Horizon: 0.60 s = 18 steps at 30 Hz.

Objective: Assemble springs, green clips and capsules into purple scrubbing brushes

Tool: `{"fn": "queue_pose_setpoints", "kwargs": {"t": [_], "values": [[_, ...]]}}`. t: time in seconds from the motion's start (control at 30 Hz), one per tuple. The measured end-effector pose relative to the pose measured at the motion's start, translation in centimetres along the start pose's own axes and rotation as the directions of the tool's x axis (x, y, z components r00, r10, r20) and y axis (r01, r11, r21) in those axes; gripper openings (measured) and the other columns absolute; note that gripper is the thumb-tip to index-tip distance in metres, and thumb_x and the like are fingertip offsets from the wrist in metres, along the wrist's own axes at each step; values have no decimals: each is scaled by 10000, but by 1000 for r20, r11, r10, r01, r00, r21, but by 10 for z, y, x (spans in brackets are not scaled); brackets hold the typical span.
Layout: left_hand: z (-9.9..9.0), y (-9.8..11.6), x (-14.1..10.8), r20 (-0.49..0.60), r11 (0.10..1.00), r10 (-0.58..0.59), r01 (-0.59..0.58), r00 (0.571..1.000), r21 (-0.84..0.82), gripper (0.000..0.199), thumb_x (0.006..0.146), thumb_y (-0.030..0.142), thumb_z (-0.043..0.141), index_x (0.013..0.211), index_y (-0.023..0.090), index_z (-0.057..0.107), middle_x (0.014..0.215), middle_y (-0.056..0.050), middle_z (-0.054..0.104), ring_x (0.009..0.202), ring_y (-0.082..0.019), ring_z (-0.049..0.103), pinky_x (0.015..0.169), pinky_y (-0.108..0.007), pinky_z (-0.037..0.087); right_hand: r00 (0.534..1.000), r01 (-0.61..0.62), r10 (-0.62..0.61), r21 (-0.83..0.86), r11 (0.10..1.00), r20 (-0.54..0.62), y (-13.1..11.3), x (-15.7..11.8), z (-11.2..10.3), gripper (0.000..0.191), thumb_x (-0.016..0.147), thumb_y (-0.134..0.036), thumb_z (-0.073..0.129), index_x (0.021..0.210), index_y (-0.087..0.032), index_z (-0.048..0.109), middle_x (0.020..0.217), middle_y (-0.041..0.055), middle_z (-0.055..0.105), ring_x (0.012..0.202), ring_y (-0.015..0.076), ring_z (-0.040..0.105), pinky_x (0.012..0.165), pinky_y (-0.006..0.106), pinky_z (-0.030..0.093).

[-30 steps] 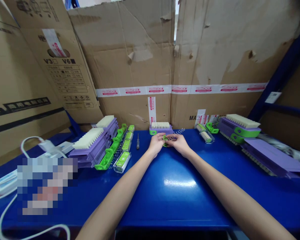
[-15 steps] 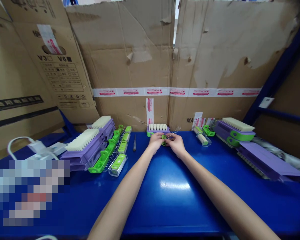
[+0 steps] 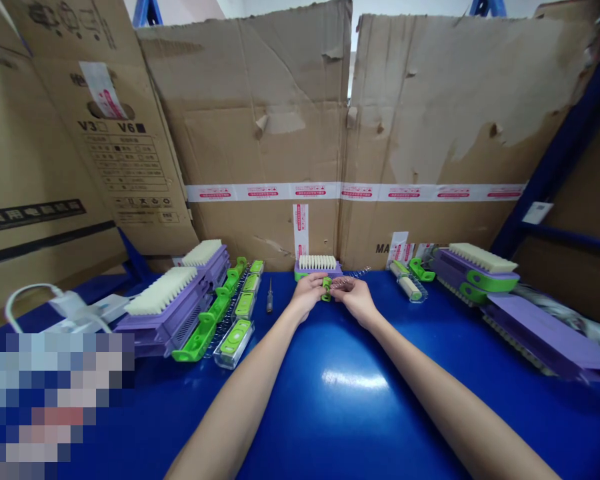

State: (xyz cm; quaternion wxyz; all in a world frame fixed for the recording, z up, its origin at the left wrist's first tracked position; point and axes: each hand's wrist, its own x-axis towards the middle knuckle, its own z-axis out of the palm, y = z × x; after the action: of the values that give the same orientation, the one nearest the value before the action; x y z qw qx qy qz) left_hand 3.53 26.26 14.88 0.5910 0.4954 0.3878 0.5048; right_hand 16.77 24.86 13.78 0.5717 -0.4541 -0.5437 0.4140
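My left hand [image 3: 306, 295] pinches a small green part [image 3: 326, 289] between its fingertips and those of my right hand. My right hand [image 3: 359, 299] has its fingers curled narrowly around a metal spring [image 3: 361, 273], whose loose end sticks out past the knuckles, away from me; I cannot tell whether the spring touches the green part. Just beyond my left hand sits a purple brush [image 3: 317, 264], bristles up. To the left of that hand lies a screwdriver [image 3: 270, 301], then clear cases [image 3: 234, 345] with green tops and a row of green brackets [image 3: 200, 339]. Right of my right hand lies another clear case [image 3: 409, 288].
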Motion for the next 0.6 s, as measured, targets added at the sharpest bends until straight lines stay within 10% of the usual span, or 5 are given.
{"fn": "queue_pose_setpoints", "kwargs": {"t": [0.6], "values": [[3, -10, 6, -68, 992, 111, -106, 991, 73, 279, 642, -12, 601, 882, 128, 615, 707, -23, 673, 670, -113, 617, 609, -201, 460, 989, 117, -109, -74, 990, 98, -1, 0, -5, 313, 560, -218, 675, 863, -155, 630, 800, 39, 680, 721, 163, 634, 709, 288, 513]]}}
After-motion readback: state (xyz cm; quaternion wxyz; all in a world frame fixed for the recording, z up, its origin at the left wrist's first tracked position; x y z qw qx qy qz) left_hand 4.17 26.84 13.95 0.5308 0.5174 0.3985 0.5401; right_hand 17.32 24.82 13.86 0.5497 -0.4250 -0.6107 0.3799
